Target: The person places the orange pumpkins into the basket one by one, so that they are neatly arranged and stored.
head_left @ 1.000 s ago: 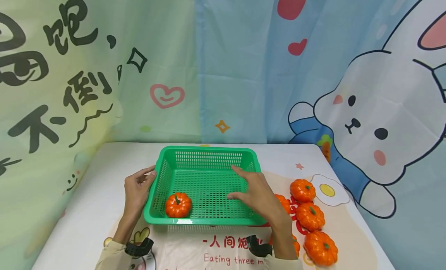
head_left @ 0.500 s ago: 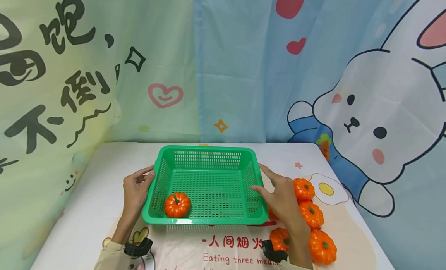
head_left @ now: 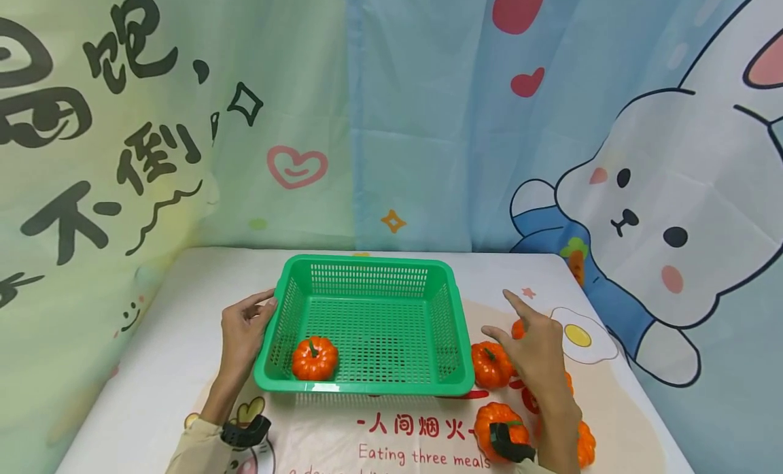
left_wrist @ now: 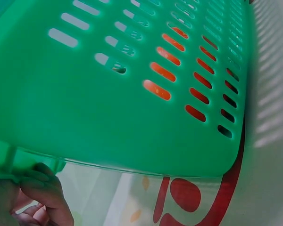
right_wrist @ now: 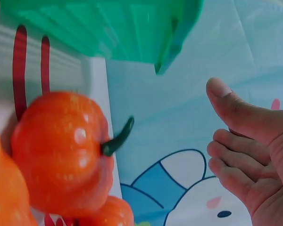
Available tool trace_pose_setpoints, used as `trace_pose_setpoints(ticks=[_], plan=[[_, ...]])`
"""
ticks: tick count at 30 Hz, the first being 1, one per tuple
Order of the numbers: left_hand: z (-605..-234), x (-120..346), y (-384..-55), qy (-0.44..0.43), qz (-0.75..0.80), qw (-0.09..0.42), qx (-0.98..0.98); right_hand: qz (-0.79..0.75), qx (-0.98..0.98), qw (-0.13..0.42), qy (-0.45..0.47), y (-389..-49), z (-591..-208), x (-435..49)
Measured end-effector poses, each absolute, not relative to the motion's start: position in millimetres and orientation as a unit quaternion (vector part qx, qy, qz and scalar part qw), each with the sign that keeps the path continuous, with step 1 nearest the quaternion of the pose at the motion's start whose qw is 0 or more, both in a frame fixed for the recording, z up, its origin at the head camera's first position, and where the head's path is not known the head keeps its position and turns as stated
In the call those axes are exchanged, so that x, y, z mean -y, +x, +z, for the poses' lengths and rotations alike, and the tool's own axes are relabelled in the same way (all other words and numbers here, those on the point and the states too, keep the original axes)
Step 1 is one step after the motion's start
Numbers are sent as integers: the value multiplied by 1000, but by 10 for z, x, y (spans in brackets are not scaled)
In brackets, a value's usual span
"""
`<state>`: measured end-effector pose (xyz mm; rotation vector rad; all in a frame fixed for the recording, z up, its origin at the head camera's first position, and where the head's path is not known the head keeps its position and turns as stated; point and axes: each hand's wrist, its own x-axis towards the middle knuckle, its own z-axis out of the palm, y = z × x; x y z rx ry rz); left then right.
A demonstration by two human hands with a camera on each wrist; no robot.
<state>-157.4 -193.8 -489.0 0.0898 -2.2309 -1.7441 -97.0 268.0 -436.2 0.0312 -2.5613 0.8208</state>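
Note:
A green plastic basket sits on the table with one small orange pumpkin in its near left corner. My left hand holds the basket's left rim; the left wrist view shows its fingers curled at the rim. Right of the basket, my right hand hovers with thumb and fingers spread and nothing between them. Near it are a pumpkin close to the basket's right side and another pumpkin nearer the front. In the right wrist view, a green-stemmed pumpkin lies below the basket's edge, apart from the hand.
More pumpkins, such as the pumpkin at front right, are partly hidden behind my right hand and forearm. A printed cloth covers the table. A curtain with a rabbit drawing hangs behind the table.
My right hand has moved right, from over the basket's right part, past its right rim, to above the loose pumpkins. The left hand stays on the left rim.

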Motion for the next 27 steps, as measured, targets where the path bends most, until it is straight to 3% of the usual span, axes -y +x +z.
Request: trace_pose_setpoints(ticks=[12, 21, 27], plan=[[-4892, 1940, -1568, 37, -612, 152, 775, 292, 932, 203, -69, -984, -4404, -2945], [-4903, 1927, -1580, 40, -606, 150, 780, 289, 943, 106, -130, -991, -4454, -3142], [-4914, 1940, -1586, 42, -603, 151, 782, 284, 946, 79, -134, -1006, -4509, -3233]])
